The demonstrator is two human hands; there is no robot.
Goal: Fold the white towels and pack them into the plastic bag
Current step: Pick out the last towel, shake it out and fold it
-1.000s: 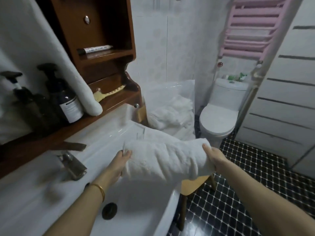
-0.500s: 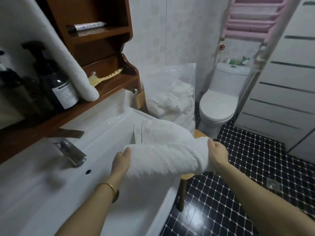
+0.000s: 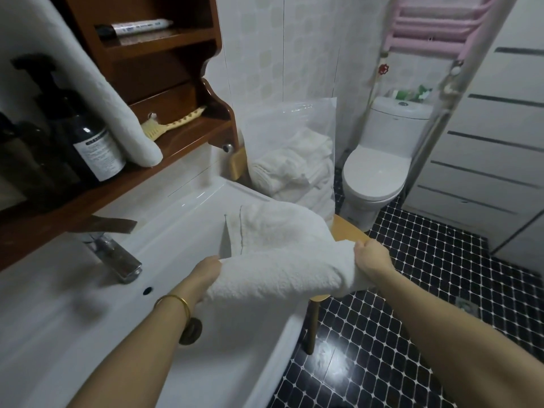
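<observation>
left hand [image 3: 206, 272] grips the left end of a thick white terry towel [image 3: 279, 260], fingers tucked under the fabric, hidden. right hand [image 3: 372, 256] grips the right end, fingers curled into the cloth. towel is folded over and held up between both hands, above the right edge of the white ceramic sink [image 3: 88, 319]. behind it a clear plastic bag [image 3: 294, 119] stands upright on a yellow wooden stool [image 3: 347, 228], folded white towels [image 3: 291, 169] inside. another hanging white towel [image 3: 117, 113] drapes onto the brown wooden shelf [image 3: 182, 136], beside a dark pump bottle [image 3: 88, 136].
</observation>
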